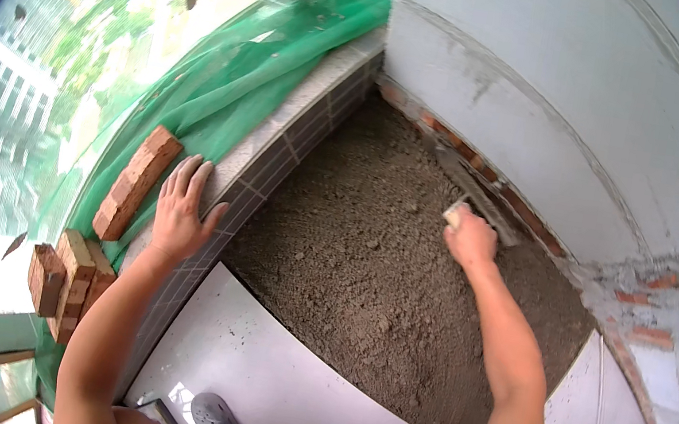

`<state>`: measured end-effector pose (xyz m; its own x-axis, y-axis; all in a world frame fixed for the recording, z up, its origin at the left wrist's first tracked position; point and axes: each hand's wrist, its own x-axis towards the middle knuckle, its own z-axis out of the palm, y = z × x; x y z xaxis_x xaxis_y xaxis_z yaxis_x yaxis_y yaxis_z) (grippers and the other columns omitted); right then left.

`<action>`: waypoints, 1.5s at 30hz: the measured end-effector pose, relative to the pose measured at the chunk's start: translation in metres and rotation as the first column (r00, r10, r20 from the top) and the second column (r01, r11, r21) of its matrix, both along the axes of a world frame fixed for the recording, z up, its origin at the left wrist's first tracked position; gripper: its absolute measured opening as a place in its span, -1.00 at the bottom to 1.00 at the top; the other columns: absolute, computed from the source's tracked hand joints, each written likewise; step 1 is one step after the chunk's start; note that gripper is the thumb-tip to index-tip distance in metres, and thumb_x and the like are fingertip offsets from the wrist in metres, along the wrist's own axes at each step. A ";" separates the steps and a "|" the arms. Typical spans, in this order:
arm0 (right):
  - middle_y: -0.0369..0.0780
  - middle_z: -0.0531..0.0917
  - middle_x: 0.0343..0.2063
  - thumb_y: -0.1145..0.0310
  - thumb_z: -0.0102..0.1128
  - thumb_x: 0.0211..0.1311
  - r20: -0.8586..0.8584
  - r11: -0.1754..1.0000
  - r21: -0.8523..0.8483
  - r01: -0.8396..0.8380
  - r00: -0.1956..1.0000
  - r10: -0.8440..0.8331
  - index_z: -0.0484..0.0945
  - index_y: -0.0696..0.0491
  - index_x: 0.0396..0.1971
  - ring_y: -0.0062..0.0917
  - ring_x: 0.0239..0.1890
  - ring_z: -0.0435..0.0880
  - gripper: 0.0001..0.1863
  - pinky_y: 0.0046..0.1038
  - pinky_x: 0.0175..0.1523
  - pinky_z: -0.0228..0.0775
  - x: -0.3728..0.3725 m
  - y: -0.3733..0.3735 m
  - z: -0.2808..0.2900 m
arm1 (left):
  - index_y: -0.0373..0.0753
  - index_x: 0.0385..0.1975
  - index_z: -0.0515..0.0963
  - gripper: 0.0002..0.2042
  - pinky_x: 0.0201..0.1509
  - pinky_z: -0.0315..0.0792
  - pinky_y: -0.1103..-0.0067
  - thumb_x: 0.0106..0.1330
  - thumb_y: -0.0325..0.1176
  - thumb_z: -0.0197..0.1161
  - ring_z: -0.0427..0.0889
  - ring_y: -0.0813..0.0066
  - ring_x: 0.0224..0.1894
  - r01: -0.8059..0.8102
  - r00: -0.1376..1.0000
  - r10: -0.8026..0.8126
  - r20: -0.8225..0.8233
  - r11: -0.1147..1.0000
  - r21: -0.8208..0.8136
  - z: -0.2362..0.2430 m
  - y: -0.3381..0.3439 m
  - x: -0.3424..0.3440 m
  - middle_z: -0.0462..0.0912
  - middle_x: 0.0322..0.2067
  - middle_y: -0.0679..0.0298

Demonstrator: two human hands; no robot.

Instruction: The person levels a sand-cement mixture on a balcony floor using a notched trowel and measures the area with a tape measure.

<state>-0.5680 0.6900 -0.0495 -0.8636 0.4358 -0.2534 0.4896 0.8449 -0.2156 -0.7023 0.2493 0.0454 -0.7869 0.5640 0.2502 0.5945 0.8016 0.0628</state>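
Right hand (474, 242) grips a pale-handled trowel (452, 214); left hand (180, 217) rests, thumb splayed; mortar (360, 251) lies spread but largely rough, uncovered.

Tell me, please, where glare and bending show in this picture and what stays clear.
Head view: glare washes out much of the window. Head view: the white tile bows along its far edge, with a bright reflection by the left shoe. Head view: the sandy bed shows clear grain.
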 end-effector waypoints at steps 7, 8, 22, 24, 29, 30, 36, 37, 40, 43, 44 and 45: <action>-0.05 0.68 -0.39 0.27 0.24 0.07 -0.072 0.990 0.046 -0.136 0.988 0.139 0.42 0.07 -0.18 -0.16 -0.35 0.70 -0.66 -0.10 -0.20 0.56 -0.049 -0.048 0.000 | -0.25 0.22 0.28 -0.37 0.35 0.12 0.20 0.15 -0.17 0.30 0.24 -0.04 0.28 -0.025 0.999 0.026 0.032 0.999 -0.021 0.006 -0.011 0.001 0.28 0.22 0.02; -0.06 0.68 -0.39 0.29 0.23 0.10 -0.096 0.992 0.028 -0.123 0.987 0.125 0.42 0.07 -0.17 -0.16 -0.35 0.70 -0.68 -0.10 -0.20 0.56 -0.062 -0.038 -0.004 | -0.25 0.22 0.28 -0.37 0.35 0.12 0.20 0.15 -0.17 0.30 0.23 -0.04 0.29 -0.034 0.999 0.034 0.030 0.999 -0.021 0.005 -0.010 0.001 0.28 0.23 0.02; -0.02 0.66 -0.28 0.26 0.26 0.03 -0.064 0.961 -0.074 -0.268 0.962 0.264 0.47 0.07 -0.18 -0.10 -0.16 0.63 -0.65 -0.12 -0.04 0.46 -0.121 -0.048 -0.007 | -0.25 0.21 0.30 -0.36 0.35 0.13 0.22 0.13 -0.16 0.32 0.25 0.00 0.28 -0.030 0.999 0.030 0.040 1.000 0.007 0.004 -0.012 -0.004 0.29 0.22 0.02; -0.01 0.66 -0.29 0.27 0.26 0.03 -0.031 0.943 -0.065 -0.327 0.945 0.326 0.47 0.07 -0.20 -0.10 -0.18 0.64 -0.66 -0.13 -0.06 0.47 -0.105 -0.063 -0.003 | -0.25 0.21 0.29 -0.36 0.35 0.13 0.22 0.14 -0.17 0.32 0.24 -0.01 0.29 -0.036 0.999 0.036 0.040 0.999 -0.001 0.004 -0.013 -0.002 0.29 0.22 0.02; -0.01 0.67 -0.35 0.28 0.27 0.03 0.001 0.881 -0.090 -0.465 0.884 0.467 0.43 0.09 -0.15 -0.11 -0.23 0.66 -0.62 -0.16 -0.08 0.50 -0.074 -0.091 0.005 | -0.23 0.21 0.30 -0.38 0.34 0.14 0.22 0.17 -0.13 0.28 0.25 0.00 0.27 -0.032 0.999 0.032 0.017 0.999 0.002 0.000 -0.011 -0.002 0.30 0.21 0.02; -0.01 0.66 -0.37 0.28 0.26 0.03 0.024 0.871 -0.113 -0.479 0.875 0.484 0.43 0.08 -0.15 -0.10 -0.26 0.66 -0.62 -0.15 -0.10 0.50 -0.070 -0.099 0.010 | -0.23 0.20 0.30 -0.38 0.34 0.14 0.23 0.17 -0.12 0.28 0.25 0.01 0.28 -0.036 0.999 0.036 0.009 0.999 -0.003 0.000 -0.009 -0.004 0.30 0.21 0.03; -0.04 0.66 -0.43 0.25 0.24 0.07 0.055 0.823 -0.133 -0.552 0.825 0.562 0.40 0.05 -0.15 -0.13 -0.33 0.68 -0.63 -0.14 -0.22 0.52 -0.016 -0.142 0.021 | -0.23 0.22 0.29 -0.38 0.34 0.16 0.23 0.18 -0.11 0.28 0.26 0.00 0.28 -0.025 1.000 0.025 -0.002 1.000 -0.002 -0.002 -0.021 -0.002 0.30 0.21 0.04; -0.05 0.65 -0.43 0.21 0.24 0.10 0.032 0.849 -0.138 -0.510 0.855 0.518 0.40 0.07 -0.16 -0.15 -0.34 0.68 -0.63 -0.15 -0.23 0.51 -0.009 -0.141 0.023 | -0.23 0.22 0.28 -0.38 0.35 0.16 0.23 0.18 -0.12 0.28 0.25 0.00 0.28 -0.028 1.000 0.028 0.001 1.000 -0.002 -0.001 -0.023 -0.001 0.30 0.21 0.04; -0.14 0.65 -0.36 0.01 0.12 0.26 -0.088 0.896 -0.330 -0.298 0.955 0.285 0.39 0.13 -0.17 -0.35 -0.39 0.66 -0.55 -0.32 -0.26 0.51 0.000 -0.146 0.046 | -0.23 0.23 0.27 -0.36 0.35 0.15 0.24 0.19 -0.12 0.28 0.25 0.01 0.29 -0.025 0.999 0.025 0.020 1.000 -0.002 0.000 -0.013 -0.003 0.30 0.22 0.05; -0.13 0.61 -0.39 -0.08 0.10 0.30 0.012 0.657 -0.754 0.007 1.000 0.003 0.40 0.13 -0.20 -0.41 -0.35 0.62 -0.50 -0.37 -0.24 0.47 0.017 -0.163 0.045 | -0.23 0.22 0.28 -0.37 0.35 0.14 0.23 0.18 -0.12 0.29 0.24 0.02 0.29 -0.013 0.999 0.012 0.032 0.999 0.032 -0.003 -0.005 -0.006 0.29 0.23 0.04; -0.14 0.60 -0.38 -0.07 0.09 0.31 -0.031 0.633 -0.769 -0.088 0.994 0.102 0.42 0.15 -0.19 -0.41 -0.30 0.61 -0.50 -0.35 -0.17 0.47 0.026 -0.183 0.036 | -0.23 0.22 0.29 -0.37 0.35 0.14 0.23 0.17 -0.12 0.29 0.24 0.02 0.29 -0.018 0.999 0.017 0.030 0.999 0.033 -0.003 -0.012 -0.003 0.29 0.23 0.04; -0.10 0.62 -0.34 -0.05 0.10 0.31 0.008 0.637 -0.754 -0.160 0.967 0.253 0.45 0.13 -0.19 -0.38 -0.24 0.63 -0.52 -0.31 -0.11 0.46 0.027 -0.211 0.052 | -0.23 0.22 0.29 -0.37 0.35 0.14 0.22 0.17 -0.12 0.30 0.24 0.02 0.29 -0.031 0.999 0.030 0.028 0.999 0.019 -0.003 -0.025 0.000 0.29 0.23 0.04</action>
